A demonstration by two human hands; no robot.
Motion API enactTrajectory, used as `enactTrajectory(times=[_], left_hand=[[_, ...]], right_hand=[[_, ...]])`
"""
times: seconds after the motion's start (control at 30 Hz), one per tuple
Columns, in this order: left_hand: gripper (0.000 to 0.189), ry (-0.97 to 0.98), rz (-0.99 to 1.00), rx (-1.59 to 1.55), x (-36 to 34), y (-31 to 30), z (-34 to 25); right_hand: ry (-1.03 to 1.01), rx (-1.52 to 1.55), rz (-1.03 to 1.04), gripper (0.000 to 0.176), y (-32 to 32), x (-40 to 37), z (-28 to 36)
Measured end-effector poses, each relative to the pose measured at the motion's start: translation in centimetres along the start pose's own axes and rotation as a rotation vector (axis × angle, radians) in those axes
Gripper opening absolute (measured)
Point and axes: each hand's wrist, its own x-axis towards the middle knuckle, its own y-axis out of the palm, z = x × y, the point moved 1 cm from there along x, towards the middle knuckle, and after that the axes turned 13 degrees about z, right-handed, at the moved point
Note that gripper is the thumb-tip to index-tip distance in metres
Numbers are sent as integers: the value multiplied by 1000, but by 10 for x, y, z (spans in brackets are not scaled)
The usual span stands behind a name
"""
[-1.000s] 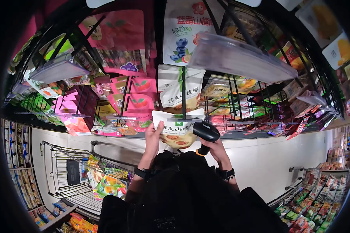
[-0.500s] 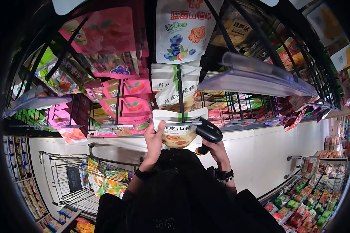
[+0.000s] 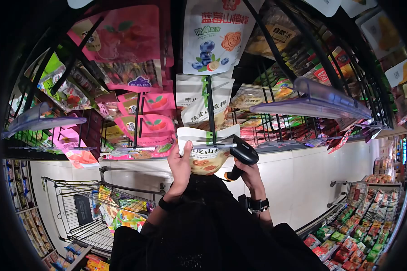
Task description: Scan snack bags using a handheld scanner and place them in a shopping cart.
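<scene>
My left hand point(image 3: 180, 165) grips the left edge of a white and yellowish snack pouch point(image 3: 207, 163), thumb on its front. The pouch hangs at the front of a shelf hook, its printed face towards me. At its right side my right hand point(image 3: 250, 174) is wrapped round a black handheld barcode scanner point(image 3: 245, 151) with an orange accent. The scanner's head overlaps the pouch's right edge in this view. Behind hang more white pouches point(image 3: 201, 101) of the same kind, with a blueberry-printed pouch point(image 3: 212, 40) above them.
Pink pouches point(image 3: 151, 124) hang on hooks to the left. Clear plastic label holders point(image 3: 316, 106) jut out at right. A wire shopping cart point(image 3: 68, 212) with colourful packets stands lower left. Packed snack bins point(image 3: 352, 239) are at lower right.
The view has shifted slightly, and the clear label holder at right appears lower and further right. Both hands keep their holds on the pouch and the scanner.
</scene>
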Motion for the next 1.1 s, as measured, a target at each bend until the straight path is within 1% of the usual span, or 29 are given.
enactTrajectory(times=[0.37, 0.5, 0.6, 0.7, 0.77, 0.8, 0.9, 0.93, 0.97, 1.03, 1.07, 1.1], left_hand=[[26, -17, 11, 44, 0, 3, -6], [27, -28, 5, 41, 3, 2, -4], [21, 15, -7, 66, 9, 6, -8], [12, 149, -158, 29, 12, 12, -11], [13, 429, -336, 198, 13, 11, -5], [14, 569, -425, 283, 11, 11, -2], [22, 635, -198, 844, -6, -2, 2], [26, 597, -3, 988, -8, -4, 9], [33, 591, 93, 1084, -6, -3, 15], [47, 573, 287, 1272, 1, 14, 9], [39, 508, 303, 1329, 5, 18, 20], [41, 495, 296, 1358, 10, 21, 21]], right_hand=[[-55, 50, -45, 38, 0, 9, -4], [-74, 46, -21, 39, -7, 16, -8], [-76, 68, -3, 37, -9, 20, -9], [-70, 94, -10, 36, -3, 29, -6], [-69, 103, -22, 35, -4, 36, -7], [-84, 76, 12, 33, -2, 38, -6], [-104, 70, 0, 31, 5, 44, 2], [-108, 71, -6, 31, 4, 47, 3], [-112, 72, -11, 31, 3, 50, 3], [-122, 67, -3, 30, 3, 57, 6], [-129, 62, 6, 31, 3, 60, 9], [-139, 57, 13, 31, 3, 62, 11]])
